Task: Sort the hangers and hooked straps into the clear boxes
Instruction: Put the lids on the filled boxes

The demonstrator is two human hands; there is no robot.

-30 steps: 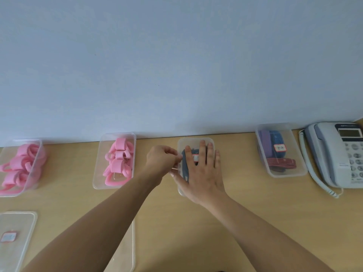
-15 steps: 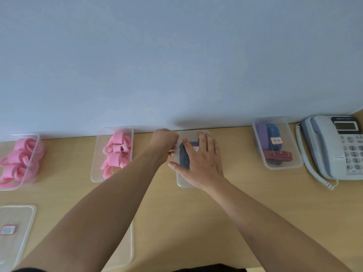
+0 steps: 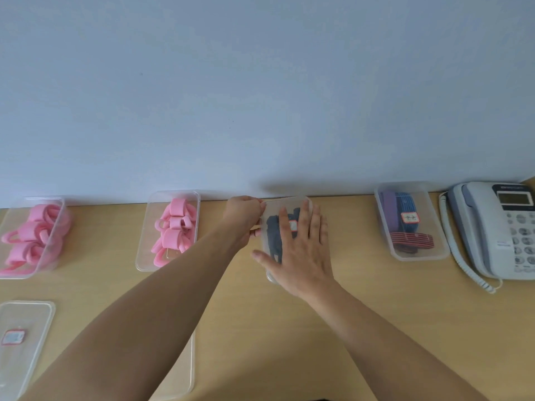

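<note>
A clear lidded box (image 3: 282,205) with dark blue straps (image 3: 273,237) inside sits at the wall in the middle of the table. My right hand (image 3: 301,250) lies flat on its lid, fingers straight and spread. My left hand (image 3: 244,217) curls at the box's left edge and pinches the rim near the far left corner. Two open clear boxes (image 3: 168,264) (image 3: 11,273) on the left hold pink straps (image 3: 173,233). A closed clear box (image 3: 411,256) to the right holds purple, blue and red striped straps.
A grey desk telephone (image 3: 495,230) with a coiled cord stands at the far right. Two loose clear lids lie near the front edge, one with a red label (image 3: 26,342) and one partly under my left forearm (image 3: 179,374). A pale wall runs along the back.
The middle box and both hands have slid away from me toward the wall. My left hand has shifted to the box's far left corner.
</note>
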